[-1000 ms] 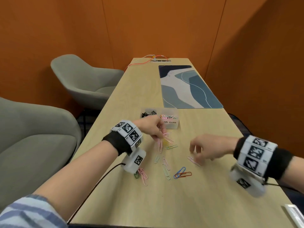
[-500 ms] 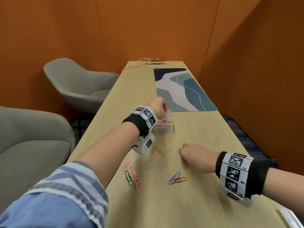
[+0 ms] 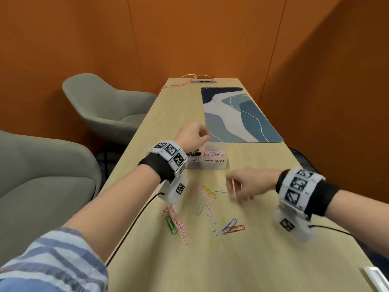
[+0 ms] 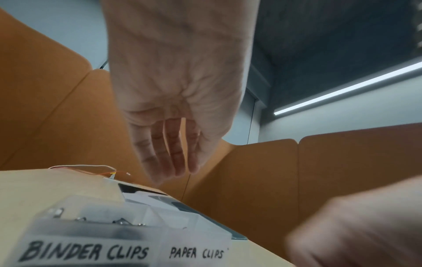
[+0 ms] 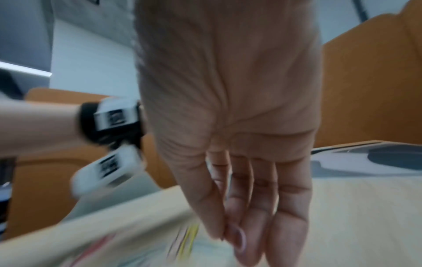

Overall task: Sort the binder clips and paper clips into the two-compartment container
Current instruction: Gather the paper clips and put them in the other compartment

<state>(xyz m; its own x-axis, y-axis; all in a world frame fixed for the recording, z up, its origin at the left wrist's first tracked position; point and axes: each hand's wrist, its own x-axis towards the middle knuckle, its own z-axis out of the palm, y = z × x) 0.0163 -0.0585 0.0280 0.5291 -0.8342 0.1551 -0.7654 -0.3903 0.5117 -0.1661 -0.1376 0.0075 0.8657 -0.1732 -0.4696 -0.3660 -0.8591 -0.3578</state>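
The clear two-compartment container [image 3: 212, 164] stands mid-table, labelled "BINDER CLIPS" [image 4: 86, 251] and "PAPER CLIPS" [image 4: 196, 252]. Pink paper clips [image 3: 213, 153] lie in its right compartment and dark binder clips [image 3: 193, 153] in its left. My left hand [image 3: 202, 133] hovers just above and behind the container; its fingers [image 4: 169, 159] hang relaxed and hold nothing. My right hand [image 3: 233, 186] is low over the table to the right of the loose clips, pinching a pink paper clip [image 5: 239, 238] between thumb and forefinger. Several loose coloured paper clips [image 3: 207, 191] lie scattered in front of the container.
More loose clips lie nearer me: green [image 3: 171, 224], pink [image 3: 182, 228], blue and red [image 3: 231, 227]. A blue patterned desk mat [image 3: 237, 114] lies behind the container. Grey chairs [image 3: 109, 110] stand left of the table. A cable hub [image 3: 203, 81] sits at the far end.
My left hand carried pink clips from the table to the paper clips compartment and let them go; it now hangs empty. My right hand dropped to the table and picked up a pink clip.
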